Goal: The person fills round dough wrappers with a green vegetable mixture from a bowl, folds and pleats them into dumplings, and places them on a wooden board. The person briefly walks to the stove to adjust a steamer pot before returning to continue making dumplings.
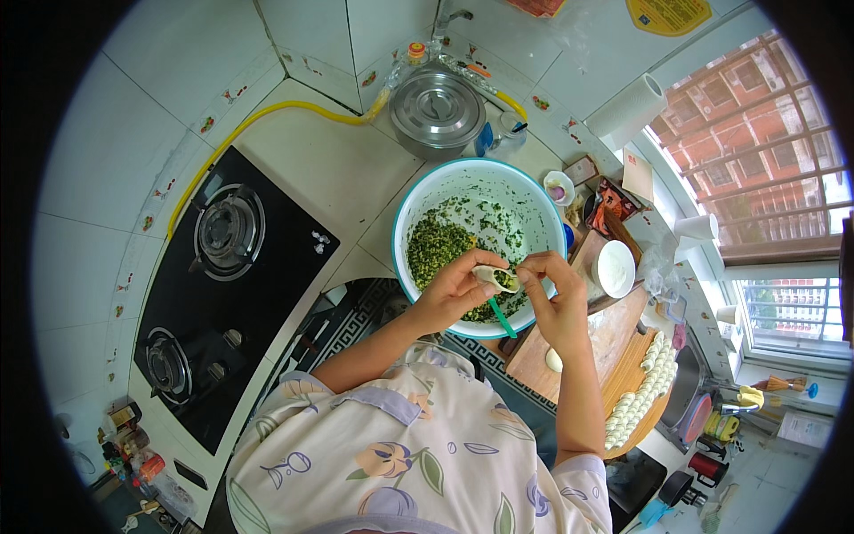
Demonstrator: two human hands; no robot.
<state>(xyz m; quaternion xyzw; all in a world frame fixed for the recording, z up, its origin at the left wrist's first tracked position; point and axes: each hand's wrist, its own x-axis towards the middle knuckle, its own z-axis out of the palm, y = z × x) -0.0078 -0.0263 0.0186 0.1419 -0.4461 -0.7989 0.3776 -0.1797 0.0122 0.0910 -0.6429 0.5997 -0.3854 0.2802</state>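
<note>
Over a large white basin with a blue rim (399,220), my left hand (460,284) holds a partly folded dumpling (496,277) with green filling showing inside. The fingertips of my right hand (552,294) pinch the edge of its wrapper. Chopped green filling (434,247) lies in the basin, mostly on the left side. A green utensil handle (502,318) leans out over the near rim. Right of the basin, a piece of pale dough (554,360) sits on a floured wooden board (534,367), partly behind my right forearm. Rows of shaped dumplings (644,394) rest on a round wooden board (614,384).
A bowl of white flour (614,269) stands at the wooden board's far end. A lidded steel pot (437,113) is behind the basin, beside a glass jar (510,137). The black gas hob (267,267) lies left, with a yellow hose (287,105) behind it. A sink (687,387) is far right.
</note>
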